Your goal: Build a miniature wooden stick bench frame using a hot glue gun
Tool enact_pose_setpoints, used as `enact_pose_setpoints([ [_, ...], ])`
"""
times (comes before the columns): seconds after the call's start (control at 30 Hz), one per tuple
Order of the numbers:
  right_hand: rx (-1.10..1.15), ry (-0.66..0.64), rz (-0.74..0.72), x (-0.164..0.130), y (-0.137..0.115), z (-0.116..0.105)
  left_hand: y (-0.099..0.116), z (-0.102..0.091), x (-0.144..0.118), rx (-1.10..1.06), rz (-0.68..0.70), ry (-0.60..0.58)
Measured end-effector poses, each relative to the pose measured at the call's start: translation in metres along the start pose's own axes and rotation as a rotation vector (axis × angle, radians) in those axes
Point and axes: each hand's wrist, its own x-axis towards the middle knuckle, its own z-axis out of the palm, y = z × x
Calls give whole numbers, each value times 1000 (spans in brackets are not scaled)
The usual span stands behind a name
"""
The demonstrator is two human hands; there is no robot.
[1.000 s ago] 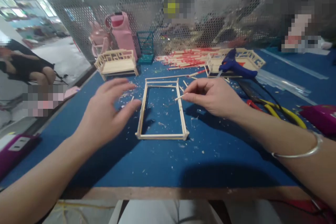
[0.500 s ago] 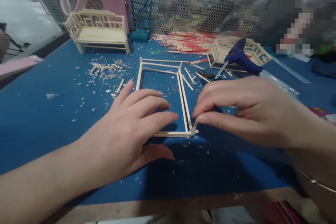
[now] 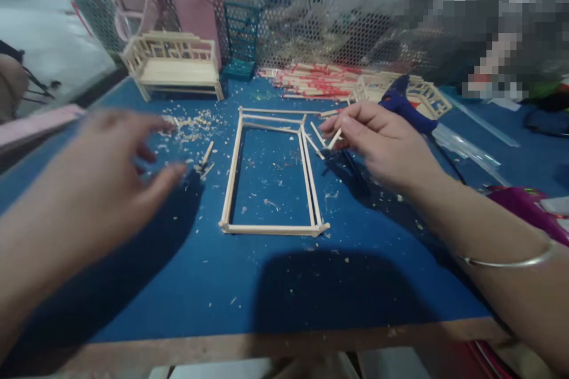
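Note:
A rectangular frame of thin wooden sticks (image 3: 267, 229) lies flat on the blue table, between my hands. To its right, my right hand (image 3: 382, 142) pinches a short wooden stick (image 3: 334, 140) between thumb and fingers. Other short stick pieces (image 3: 315, 146) lie just beside those fingertips. My left hand (image 3: 102, 183) is over the left part of the table, blurred by motion, with thumb and fingers apart and nothing in them. A loose stick piece (image 3: 207, 153) and a scatter of wood crumbs (image 3: 195, 124) lie near it.
A miniature wooden bench (image 3: 178, 71) and a small teal chair (image 3: 240, 68) stand at the back. Red-marked sticks (image 3: 311, 82) are heaped beside them. A blue glue gun (image 3: 409, 112) rests in front of a second wooden piece (image 3: 429, 95), near clear glue sticks (image 3: 466, 145).
My left hand has moved left, away from the wooden frame. My right hand has lifted from the frame's near right corner and moved farther back, now with a short stick in its fingers.

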Motion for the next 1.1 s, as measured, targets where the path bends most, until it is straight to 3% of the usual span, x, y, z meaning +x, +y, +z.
enact_pose_setpoints([
  [0.1, 18, 77, 16, 28, 12, 9, 7, -5, -29, -129, 53, -336],
  [0.13, 3, 75, 19, 38, 13, 12, 10, -5, -39, -157, 46, -377],
  [0.27, 26, -58, 168, 66, 8, 24, 21, -1, -54, -119, 17, -388],
  [0.4, 228, -141, 339, 62, 1, 29, 25, 0, -47, -54, 6, -387],
  [0.73, 320, -100, 394, 11, -6, -8, 2, -4, -27, 81, -6, -344],
  [0.97, 248, -195, 496, -68, -28, -40, 7, 0, -5, 213, 53, -358],
  [1.1, 179, -257, 525, -111, -34, -47, 15, 10, 8, 212, 109, -345],
])
